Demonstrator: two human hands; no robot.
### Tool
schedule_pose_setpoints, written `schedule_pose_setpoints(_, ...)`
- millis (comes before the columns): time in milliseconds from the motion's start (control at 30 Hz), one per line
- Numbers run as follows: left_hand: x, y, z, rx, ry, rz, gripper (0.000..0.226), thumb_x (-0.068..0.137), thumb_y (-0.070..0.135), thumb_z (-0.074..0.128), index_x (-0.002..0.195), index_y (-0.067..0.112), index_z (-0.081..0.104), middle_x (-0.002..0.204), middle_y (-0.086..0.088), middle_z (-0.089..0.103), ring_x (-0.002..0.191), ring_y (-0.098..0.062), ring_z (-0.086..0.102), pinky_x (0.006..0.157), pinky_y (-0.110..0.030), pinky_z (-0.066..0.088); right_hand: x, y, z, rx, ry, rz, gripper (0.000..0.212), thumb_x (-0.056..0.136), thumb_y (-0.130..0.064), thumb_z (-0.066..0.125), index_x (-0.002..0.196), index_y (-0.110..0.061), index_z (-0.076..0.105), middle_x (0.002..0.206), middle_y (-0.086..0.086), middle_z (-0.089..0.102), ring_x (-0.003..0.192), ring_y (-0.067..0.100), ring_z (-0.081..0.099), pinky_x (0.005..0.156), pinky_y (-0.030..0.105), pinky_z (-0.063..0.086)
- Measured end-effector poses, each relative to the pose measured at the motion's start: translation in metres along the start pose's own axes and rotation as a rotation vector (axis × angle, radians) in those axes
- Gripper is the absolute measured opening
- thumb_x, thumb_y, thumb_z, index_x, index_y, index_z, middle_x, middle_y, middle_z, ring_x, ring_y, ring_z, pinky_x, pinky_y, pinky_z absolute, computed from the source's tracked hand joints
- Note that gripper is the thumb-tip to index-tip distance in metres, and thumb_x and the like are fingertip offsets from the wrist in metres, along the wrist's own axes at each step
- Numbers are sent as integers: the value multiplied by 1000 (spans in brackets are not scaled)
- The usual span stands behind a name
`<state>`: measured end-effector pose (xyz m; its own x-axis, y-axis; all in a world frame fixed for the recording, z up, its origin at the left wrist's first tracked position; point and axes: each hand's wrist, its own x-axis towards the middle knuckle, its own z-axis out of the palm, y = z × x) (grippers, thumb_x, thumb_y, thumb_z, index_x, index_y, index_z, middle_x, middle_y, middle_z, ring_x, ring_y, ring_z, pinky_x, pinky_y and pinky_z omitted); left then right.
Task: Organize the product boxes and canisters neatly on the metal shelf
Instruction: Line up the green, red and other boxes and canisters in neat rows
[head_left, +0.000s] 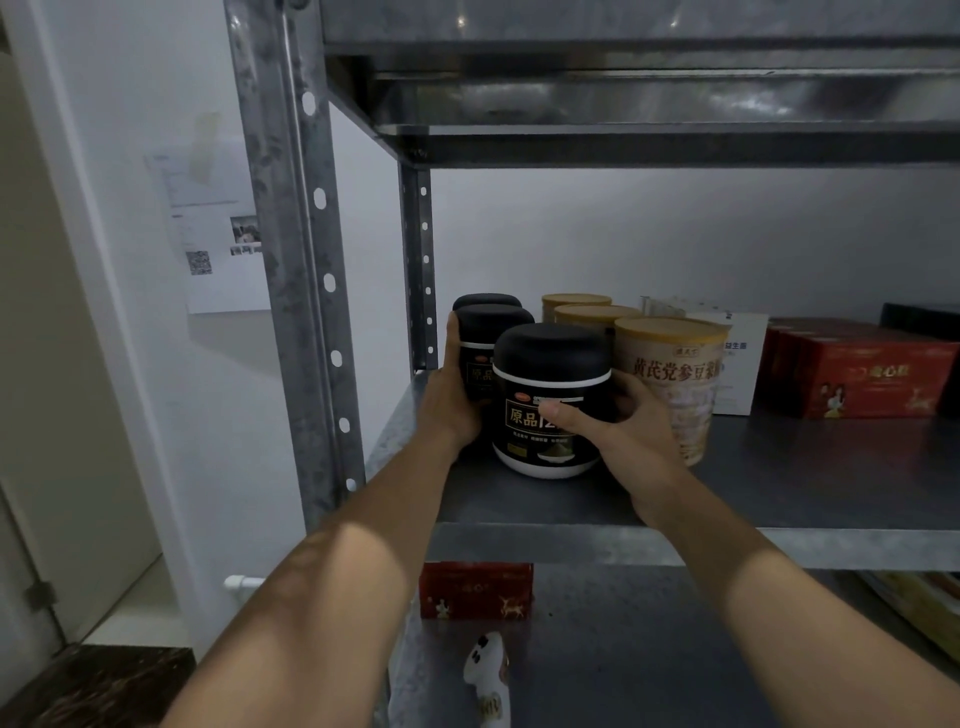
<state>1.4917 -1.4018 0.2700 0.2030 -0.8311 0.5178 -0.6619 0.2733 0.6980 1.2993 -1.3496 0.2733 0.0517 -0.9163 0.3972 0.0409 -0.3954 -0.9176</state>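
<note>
Centre of frame: the front black canister (550, 400), domed black lid, white band and white base, stands upright near the front edge of the metal shelf (779, 467). The right hand (613, 421) grasps it, thumb laid across the gold-lettered label and fingers curled round its right side. Directly behind, the middle black canister (491, 332) is held by the left hand (452, 400), which wraps its left side with the thumb pointing up along the wall of the canister. Only the lid of a rear black canister (485, 300) shows, completing a row that runs back toward the rear upright post (418, 260).

Right of centre: three tan-lidded canisters (675, 384) form a parallel row just beside the black ones; the nearest touches the back of the right hand. Farther right stand a white box (737, 358) and then a group of red boxes (857, 374), with a dark box (919, 319) behind them at the frame edge.

Bottom centre: on the lower shelf (649, 649), a single red box (475, 590) and a white figurine (488, 670). Left of frame: a printed paper sheet (213, 228) on the wall.
</note>
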Motion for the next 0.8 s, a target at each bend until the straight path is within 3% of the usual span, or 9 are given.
schedule_pose_setpoints(167,-8,3,-6,-337,-12,-183,96,90,14,66,154,37,-2,147,-5,45,131,-25,46,102,-32,39,0,1,-1,-12,8,6,98,48,-40,88,136,-18,52,117,-10,62,110,7,58,76,13,45)
schedule_pose_setpoints(267,-22,4,-16,-492,24,-255,96,84,8,72,152,40,13,149,-3,43,134,-24,43,110,-46,38,0,1,-1,-15,0,6,98,48,-41,88,136,-19,52,117,-11,62,109,5,58,78,15,45)
schedule_pose_setpoints(333,-37,11,-25,-542,-4,-266,82,89,8,66,151,38,20,149,-2,42,136,-21,41,111,-44,36,0,0,-2,-3,-21,11,89,52,-38,89,132,-21,54,112,-15,63,104,0,58,79,15,46)
schedule_pose_setpoints(433,-61,24,-36,-685,-70,-237,63,92,4,59,133,47,39,129,3,60,124,-17,52,108,-46,39,1,0,-1,-37,-72,6,67,67,-32,86,126,-30,55,104,-23,60,98,-5,55,76,12,43)
schedule_pose_setpoints(500,-73,29,-43,-761,-136,-198,65,87,-4,60,120,50,47,112,12,65,116,-13,57,100,-38,45,1,-1,2,-77,-130,0,57,74,-35,80,125,-37,54,103,-27,59,97,-7,54,75,10,41)
schedule_pose_setpoints(567,-80,28,-46,-730,-183,-135,79,78,-9,67,118,56,45,121,9,62,119,-11,56,94,-30,48,0,-3,4,-140,-211,-16,58,84,-42,70,137,-39,46,113,-30,53,103,-8,50,81,10,38)
schedule_pose_setpoints(633,-84,28,-46,-644,-202,-80,95,71,-3,79,129,59,36,139,7,50,129,-11,45,103,-35,42,0,-2,6,-222,-300,-27,68,92,-48,56,152,-41,25,129,-27,42,120,-4,39,97,16,32)
schedule_pose_setpoints(700,-85,27,-44,-574,-191,-55,109,66,7,86,142,55,24,147,9,40,135,-10,36,110,-38,35,0,-2,7,-312,-379,-31,71,97,-49,47,155,-43,7,139,-23,33,127,-5,26,105,18,23)
schedule_pose_setpoints(800,-84,26,-44,-538,-127,-73,115,68,5,85,150,47,16,147,6,40,136,-13,36,111,-43,35,1,-2,10,-418,-394,-73,65,101,-42,44,155,-38,8,149,-15,31,125,-7,23,93,-4,19)
